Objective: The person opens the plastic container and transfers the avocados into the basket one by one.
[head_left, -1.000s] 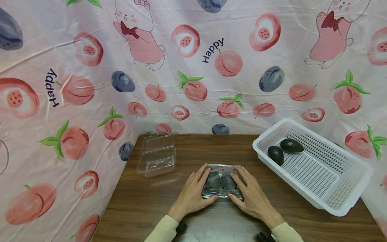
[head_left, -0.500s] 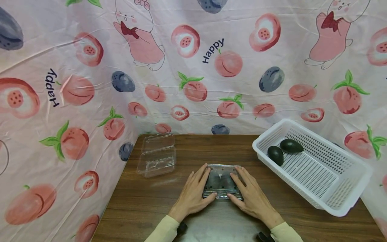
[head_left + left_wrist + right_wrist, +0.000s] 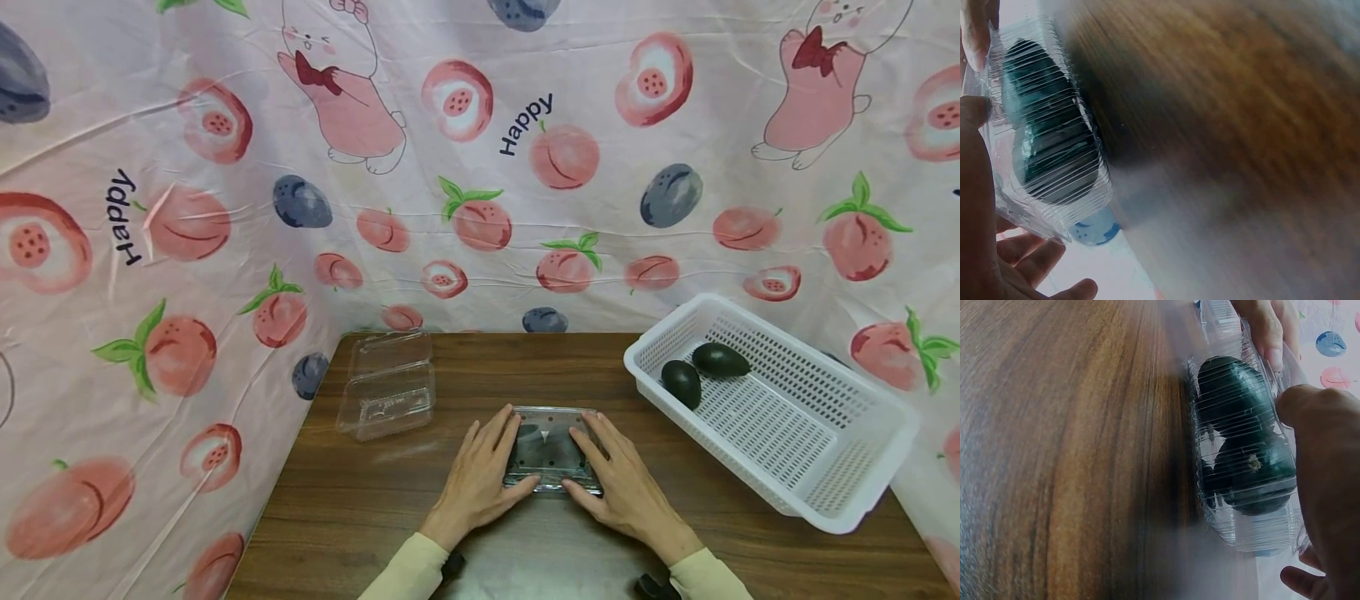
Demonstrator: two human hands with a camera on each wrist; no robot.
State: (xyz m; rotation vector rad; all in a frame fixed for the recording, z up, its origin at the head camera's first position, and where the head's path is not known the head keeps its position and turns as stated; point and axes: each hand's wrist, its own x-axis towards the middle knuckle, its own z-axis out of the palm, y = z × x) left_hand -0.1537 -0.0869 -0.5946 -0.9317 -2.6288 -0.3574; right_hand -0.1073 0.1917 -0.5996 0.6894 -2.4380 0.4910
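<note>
A clear plastic clamshell box sits on the table in front of me, its lid down. Dark green avocados show through its ribbed side: one avocado and a second avocado lie side by side in the right wrist view. My left hand rests on the box's left side, fingers extended along the lid, thumb at the front edge. On the opposite side my right hand mirrors it, fingertips on the lid and thumb at the front rim. In the left wrist view the thumb touches the lid's edge.
An open clear clamshell box stands at the back left of the wooden table. To the right, a white perforated basket holds two avocados. A fruit-print cloth hangs behind and at the sides.
Both hands stay on the box with almost no movement. Fingers and thumbs shift very slightly against the lid, and the head view drifts a few pixels.
</note>
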